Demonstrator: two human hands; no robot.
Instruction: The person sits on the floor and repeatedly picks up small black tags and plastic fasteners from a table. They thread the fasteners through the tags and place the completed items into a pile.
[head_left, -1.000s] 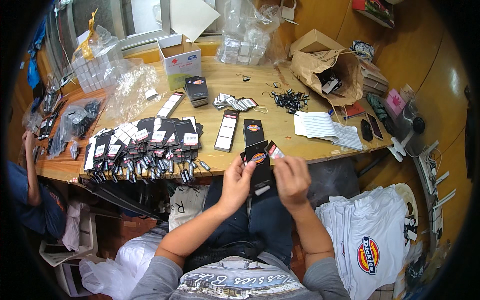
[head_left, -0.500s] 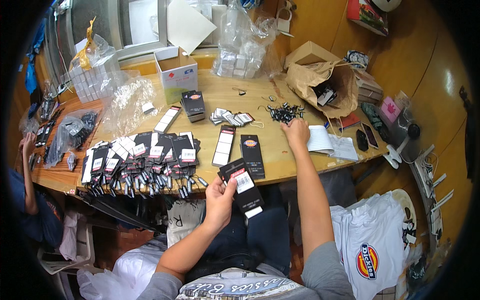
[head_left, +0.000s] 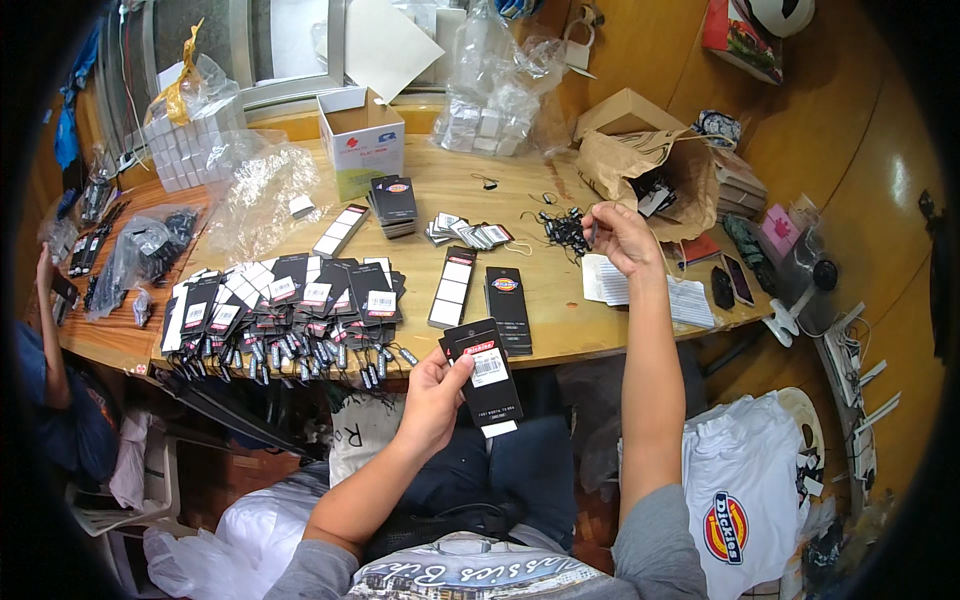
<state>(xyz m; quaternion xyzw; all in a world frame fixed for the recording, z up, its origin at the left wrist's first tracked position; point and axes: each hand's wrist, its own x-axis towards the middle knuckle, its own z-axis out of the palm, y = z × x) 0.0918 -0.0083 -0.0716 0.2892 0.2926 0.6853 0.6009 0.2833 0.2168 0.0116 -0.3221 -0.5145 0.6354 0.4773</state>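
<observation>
My left hand [head_left: 434, 402] grips a few black hang tags [head_left: 493, 398], fanned slightly, with a white barcode sticker on the front one. A white slip pokes out below them. Fingers pinched, my right hand [head_left: 630, 245] is raised beside a pile of black tag strings [head_left: 560, 228] and holds one dark tag string [head_left: 595, 230]. Just beyond my left hand lie a stack of black tags [head_left: 508, 312] and a strip of white stickers [head_left: 453, 288]. To the left, many strung black tags [head_left: 318, 292] overlap, their strings hanging over the table edge.
A white box [head_left: 362, 150] stands behind another tag stack [head_left: 393, 205]. A brown paper bag [head_left: 655, 165] lies open at back right, near papers [head_left: 690, 303] and a phone [head_left: 737, 280]. Another person's arm [head_left: 50, 330] is at far left. A white shirt [head_left: 745, 480] hangs at lower right.
My right hand has come up off the pile and shifted right, now with a tag string in its fingers. The tags in my left hand have turned more upright.
</observation>
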